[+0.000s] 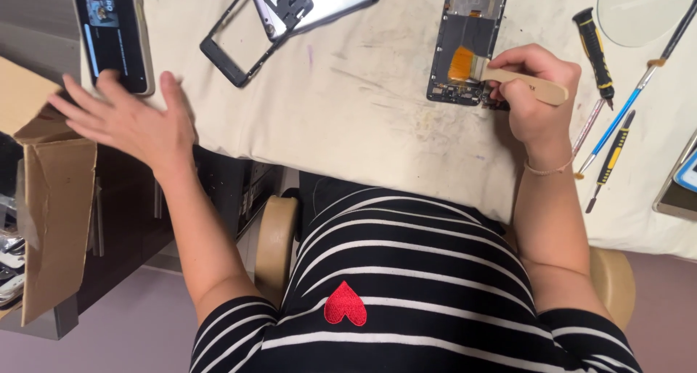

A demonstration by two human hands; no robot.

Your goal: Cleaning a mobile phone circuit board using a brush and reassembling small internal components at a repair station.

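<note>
The small brush was in your right hand, your fingers closed round its pale wooden handle, its bristles resting on the opened phone body that lay flat on the cloth-covered counter. That brush looked light and stiff in the handle, soft at the tip; the handle's middle, where you had it, seemed the sound place to hold. The phone's exposed board and orange flex looked fragile, best steadied by its outer frame. Your left hand was spread open, fingers released, hovering at the counter's edge just beside a dark tablet and above a cardboard box. Further up lay a loose phone frame and back cover; screwdrivers lay to your right.
</note>
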